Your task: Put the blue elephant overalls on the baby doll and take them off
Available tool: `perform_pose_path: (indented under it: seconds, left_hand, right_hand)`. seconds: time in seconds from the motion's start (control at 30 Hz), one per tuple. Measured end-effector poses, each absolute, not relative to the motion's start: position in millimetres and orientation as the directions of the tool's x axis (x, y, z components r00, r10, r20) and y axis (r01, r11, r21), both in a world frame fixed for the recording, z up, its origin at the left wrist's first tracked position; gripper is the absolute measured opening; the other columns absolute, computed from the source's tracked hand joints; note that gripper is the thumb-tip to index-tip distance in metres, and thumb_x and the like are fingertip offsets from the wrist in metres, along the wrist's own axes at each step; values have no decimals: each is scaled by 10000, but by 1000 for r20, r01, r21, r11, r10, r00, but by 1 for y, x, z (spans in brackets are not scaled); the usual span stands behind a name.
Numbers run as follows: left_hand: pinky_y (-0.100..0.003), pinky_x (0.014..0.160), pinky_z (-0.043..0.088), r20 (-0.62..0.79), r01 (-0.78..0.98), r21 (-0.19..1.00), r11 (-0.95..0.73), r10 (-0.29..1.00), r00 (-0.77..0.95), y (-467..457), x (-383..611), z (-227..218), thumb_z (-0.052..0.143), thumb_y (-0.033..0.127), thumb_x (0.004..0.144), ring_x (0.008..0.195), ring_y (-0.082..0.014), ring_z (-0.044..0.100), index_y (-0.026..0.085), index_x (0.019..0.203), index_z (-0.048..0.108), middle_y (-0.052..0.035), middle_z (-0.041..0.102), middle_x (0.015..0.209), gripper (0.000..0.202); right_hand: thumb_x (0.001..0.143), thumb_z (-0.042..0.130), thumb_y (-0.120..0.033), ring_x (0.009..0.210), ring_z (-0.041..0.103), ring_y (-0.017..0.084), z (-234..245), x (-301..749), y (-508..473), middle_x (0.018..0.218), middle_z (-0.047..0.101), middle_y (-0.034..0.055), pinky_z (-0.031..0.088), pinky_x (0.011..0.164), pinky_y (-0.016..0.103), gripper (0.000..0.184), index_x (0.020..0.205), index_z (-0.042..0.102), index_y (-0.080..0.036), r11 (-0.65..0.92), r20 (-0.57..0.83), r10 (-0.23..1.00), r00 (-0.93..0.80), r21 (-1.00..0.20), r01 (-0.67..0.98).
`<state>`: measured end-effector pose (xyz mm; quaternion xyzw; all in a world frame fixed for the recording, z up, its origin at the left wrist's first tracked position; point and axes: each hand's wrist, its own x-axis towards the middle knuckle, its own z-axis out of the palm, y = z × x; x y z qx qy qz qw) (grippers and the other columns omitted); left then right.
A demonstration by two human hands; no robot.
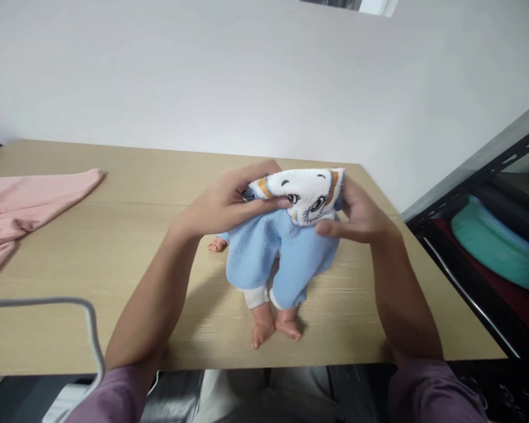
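Small baby doll (273, 326) in soft light-blue fleece suit (264, 252) with white embroidered face panel (308, 191), lying on pale wooden table (114, 264). Left hand (224, 205) and right hand (361, 217) each pinch the panel's edges. Fabric judged light, limp, non-slip; best gripped at hems.

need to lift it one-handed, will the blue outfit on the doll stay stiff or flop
Probably floppy: the blue outfit sags in soft folds below where the left hand and right hand pinch it. Its fuzzy terry pile likely resists slipping. The doll inside probably adds weight.
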<state>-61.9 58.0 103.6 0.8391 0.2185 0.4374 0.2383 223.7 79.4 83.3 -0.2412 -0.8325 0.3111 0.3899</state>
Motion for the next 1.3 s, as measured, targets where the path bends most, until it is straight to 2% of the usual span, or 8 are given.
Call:
perform_pose_path:
  seconds: [0.13, 0.33, 0.43, 0.7, 0.8, 1.0, 1.13, 1.3]
  left_hand:
    - [-333, 850, 607, 633, 144, 601, -786, 578, 515, 56, -55, 100, 832, 512, 976, 918, -227, 728, 225, 1033, 781, -52, 763, 944, 297]
    - [-313, 756, 630, 366, 174, 757, -630, 630, 685, 61, -76, 103, 885, 481, 936, 839, -222, 758, 239, 1177, 797, -48, 793, 943, 352]
    - [-308, 658, 629, 227, 180, 785, -593, 545, 807, 70, -92, 104, 919, 477, 897, 695, -208, 733, 246, 1061, 816, -17, 742, 780, 302]
    - [-272, 671, 645, 299, 118, 814, -569, 583, 755, 71, -86, 99, 741, 528, 1054, 714, -182, 717, 236, 1042, 740, -17, 736, 795, 292]
    - [-264, 570, 605, 232, 115, 840, -530, 543, 807, 72, -83, 97, 774, 612, 1003, 651, -192, 704, 232, 961, 733, -25, 703, 712, 384]
    - [-328, 550, 643, 293, 40, 815, -578, 470, 832, 78, -88, 90, 1005, 690, 687, 635, -243, 715, 280, 909, 787, -15, 668, 636, 515]
    - [-333, 555, 655, 306, 25, 841, -540, 515, 801, 73, -90, 83, 866, 682, 884, 623, -231, 716, 302, 920, 804, -30, 695, 665, 387]
    - [-349, 725, 706, 377, 23, 846, -532, 629, 680, 66, -80, 88, 728, 648, 1027, 844, -255, 799, 244, 1030, 815, -70, 776, 806, 412]
  right_hand:
    - [708, 1020, -475, 1000, 764, 304, 70, 210, 80, 995, 810, 39, 661, 995, 434, 461, 1030, 807, -223, 607, 194, 579, -792, -751, 260]
    - [737, 984, -507, 1076, 767, 300, 59, 205, 86, 1137, 818, 78, 655, 1026, 448, 577, 1176, 768, -201, 596, 311, 638, -705, -779, 195]
    - [840, 909, -497, 1104, 771, 298, 58, 209, 90, 1167, 824, 92, 642, 1040, 454, 500, 1198, 760, -182, 562, 361, 636, -682, -822, 90]
    - [789, 992, -449, 1175, 786, 271, 64, 210, 87, 1291, 825, 66, 647, 1065, 379, 689, 1399, 748, -240, 488, 78, 450, -890, -856, 172]
    - [724, 1028, -422, 1177, 785, 282, 64, 212, 87, 1232, 831, 58, 655, 1046, 361, 717, 1366, 767, -235, 506, 113, 433, -894, -851, 138]
    - [765, 933, -605, 1385, 695, 356, 65, 207, 76, 1353, 772, 100, 541, 1232, 490, 727, 1344, 732, -214, 403, 353, 648, -675, -911, -90]
    - [748, 915, -666, 1441, 653, 372, 71, 205, 65, 1392, 751, 105, 492, 1287, 521, 792, 1377, 712, -231, 397, 348, 679, -647, -915, -75]
    - [834, 916, -486, 1167, 797, 329, 81, 211, 65, 1238, 825, 67, 663, 1057, 469, 490, 1232, 789, -230, 432, 163, 512, -844, -898, 88]
